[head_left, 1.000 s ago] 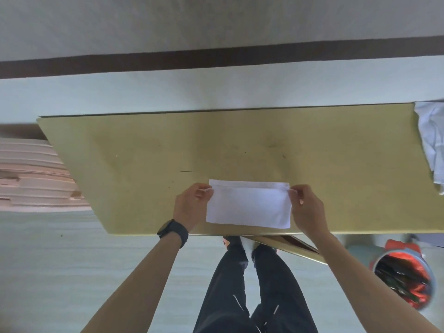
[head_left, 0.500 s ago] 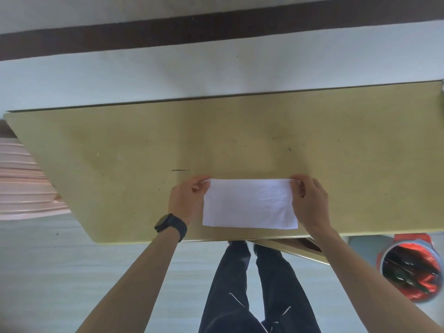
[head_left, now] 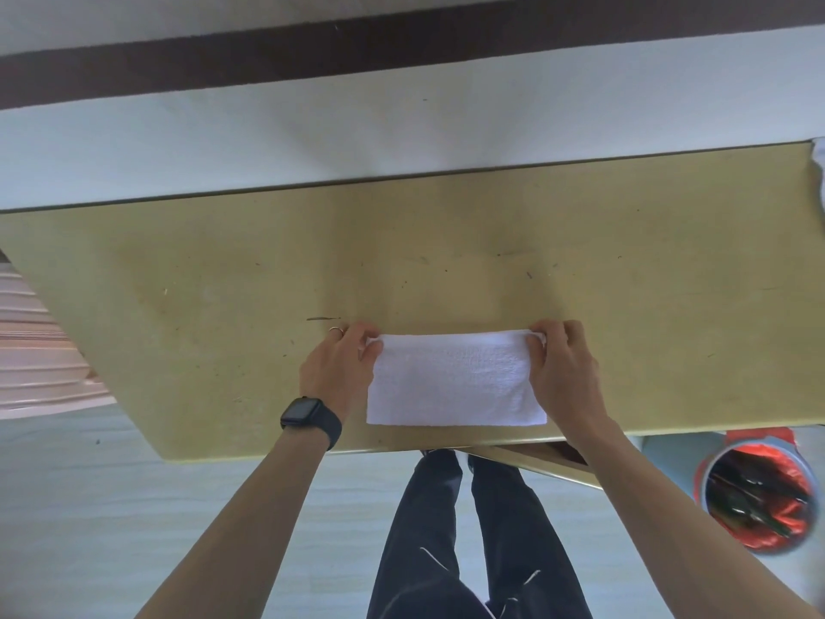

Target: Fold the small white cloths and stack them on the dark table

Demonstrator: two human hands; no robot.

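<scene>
White cloth (head_left: 455,382) flat on table (head_left: 223,283) between left hand (head_left: 338,370) and right hand (head_left: 563,368); each apparently pinches one far corner.

Olive-yellow table (head_left: 223,279), top scuffed and speckled. A folded white cloth (head_left: 455,382) lies flat near the middle of its near edge. Crumpled white fabric (head_left: 819,158) shows at the far right corner.

1. A round bin (head_left: 754,498) with a red liner stood on the pale floor (head_left: 89,507) at the right.
2. A stack of pinkish boards (head_left: 35,350) lay at the left edge.
3. A dark band (head_left: 402,42) ran across the white wall (head_left: 312,140).
4. A black watch (head_left: 308,415) faced the camera.
</scene>
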